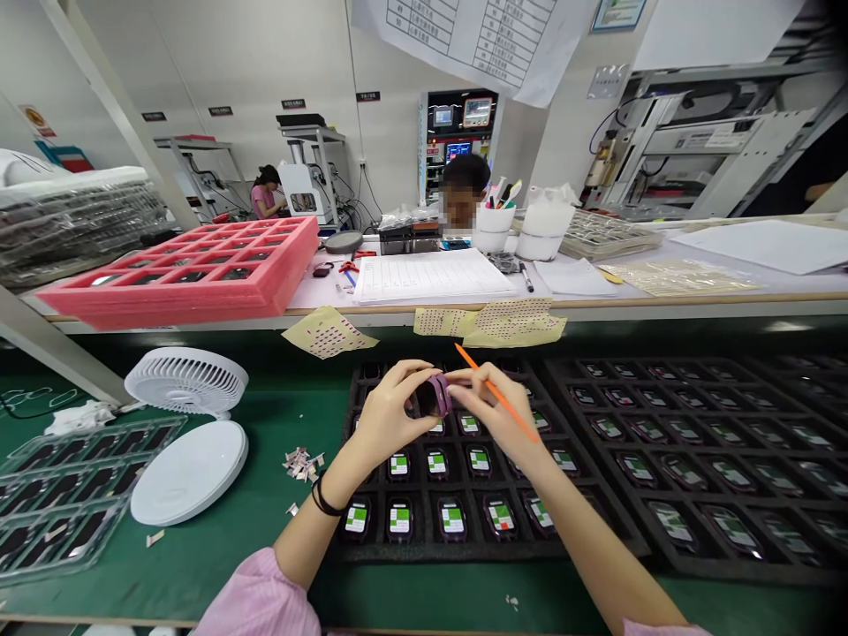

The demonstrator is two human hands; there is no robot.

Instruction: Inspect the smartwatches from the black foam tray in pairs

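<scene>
My left hand (388,413) grips a small dark device (432,397) with a pink-purple edge, holding it up above the black tray (354,495). My right hand (480,408) pinches a thin orange stick (509,411), and its fingertips meet the device from the right. Rows of small dark devices with green-and-white labels (437,519) lie in the tray's pockets below my hands. My hands hide the tray's upper middle pockets. A second black tray of labelled devices (689,473) lies to the right.
A white folding fan (189,415) and scraps of peeled paper (301,464) stand left of the tray, beside a clear plastic tray (66,490). Sticker sheets (510,322) hang over the far bench edge. A co-worker (464,190) sits beyond that bench, behind a pink foam tray (185,269).
</scene>
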